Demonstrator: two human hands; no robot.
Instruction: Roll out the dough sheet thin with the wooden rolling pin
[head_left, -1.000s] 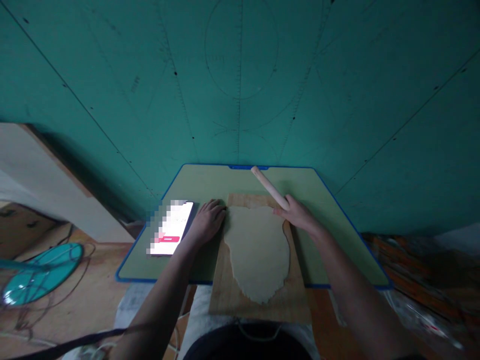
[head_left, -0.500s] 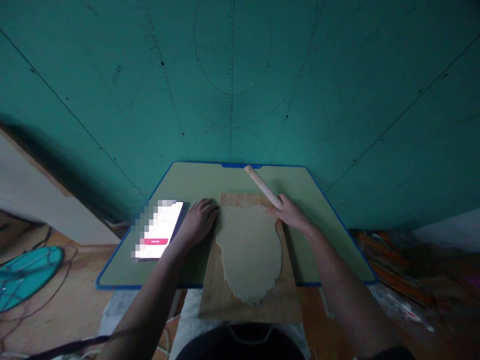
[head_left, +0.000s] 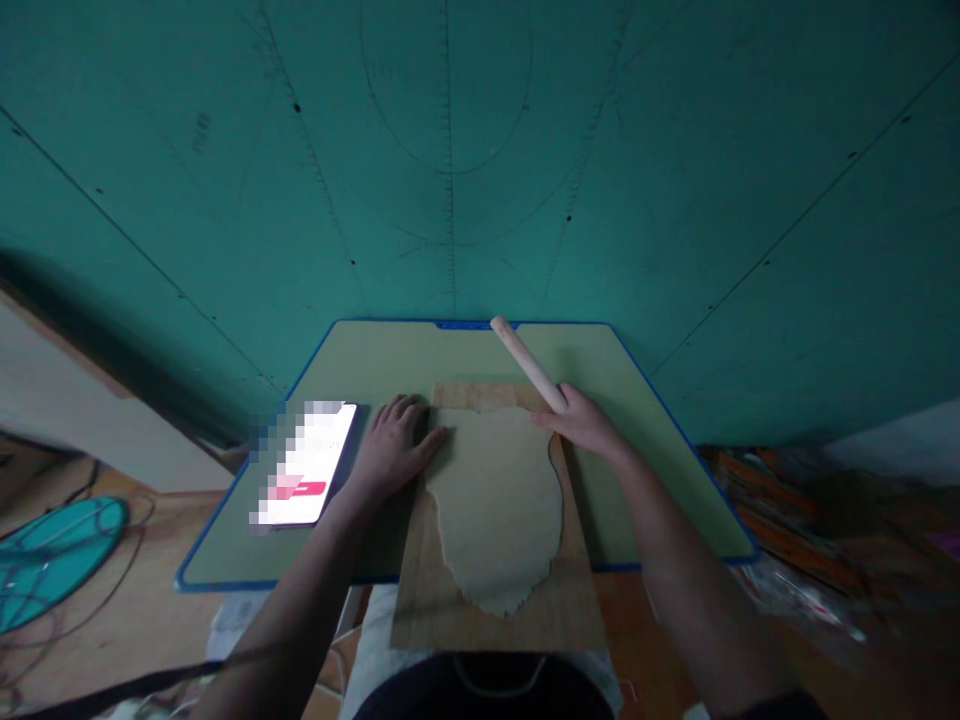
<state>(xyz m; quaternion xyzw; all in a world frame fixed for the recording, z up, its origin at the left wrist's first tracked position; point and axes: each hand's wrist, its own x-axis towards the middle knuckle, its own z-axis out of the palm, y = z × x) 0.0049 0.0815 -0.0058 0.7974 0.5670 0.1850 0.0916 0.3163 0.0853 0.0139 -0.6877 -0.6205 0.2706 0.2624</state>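
Observation:
A thin, uneven sheet of dough (head_left: 499, 510) lies flat on a wooden board (head_left: 424, 610), its lower edge ragged. My right hand (head_left: 581, 420) is wrapped round the near end of a pale rolling pin (head_left: 527, 362), which points up and away to the left above the board's far edge. Some of its fingers reach to the dough's upper right edge. My left hand (head_left: 394, 440) rests at the board's left side with fingers spread, the thumb over the dough's upper left edge. Whether the thumb presses on the dough I cannot tell.
The board overhangs the near edge of a small blue-rimmed table (head_left: 375, 355). A lit phone (head_left: 307, 475), partly pixelated, lies left of my left hand. A green wall (head_left: 480, 240) rises behind the table. Cables and a teal round object (head_left: 64, 560) are on the floor at left.
My left thumb has moved out rightward over the dough's edge, and the fingers have spread. My right hand still holds the rolling pin in nearly the same place. The camera view has shifted slightly.

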